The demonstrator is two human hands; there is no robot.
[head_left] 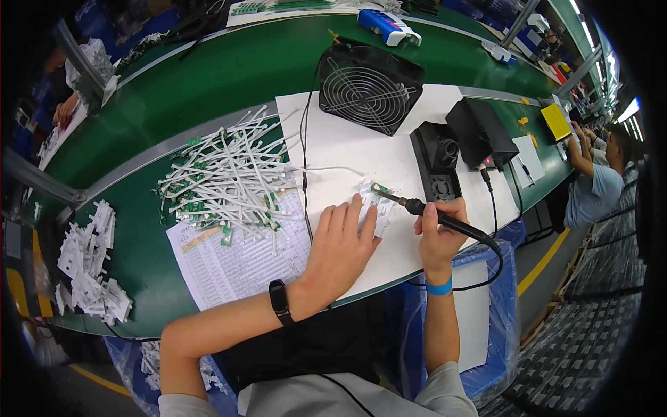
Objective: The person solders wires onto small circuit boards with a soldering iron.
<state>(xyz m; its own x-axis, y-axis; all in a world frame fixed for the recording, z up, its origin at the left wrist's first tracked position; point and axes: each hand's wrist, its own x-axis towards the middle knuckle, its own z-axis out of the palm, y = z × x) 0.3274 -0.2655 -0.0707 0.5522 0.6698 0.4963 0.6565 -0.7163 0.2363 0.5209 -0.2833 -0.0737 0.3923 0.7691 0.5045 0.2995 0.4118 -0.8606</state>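
Observation:
My right hand (439,242) grips a black-handled soldering iron (415,206), its metal tip reaching left to a small green circuit board (381,188). A white plastic piece (365,186) lies by the board, partly hidden by my fingers. Flat and stretched out, my left hand (340,243) rests just below, fingertips touching or very near the white piece. From the board area a thin white cable (333,168) runs left. Whether the iron's tip touches the board is too small to tell.
Left of the white sheet lie a heap of white cables with green boards (226,170), a printed paper (229,267) and white plastic parts (87,260). Behind stand a black fan (372,87), an iron stand (439,156) and a black power unit (481,132). A co-worker (597,181) sits right.

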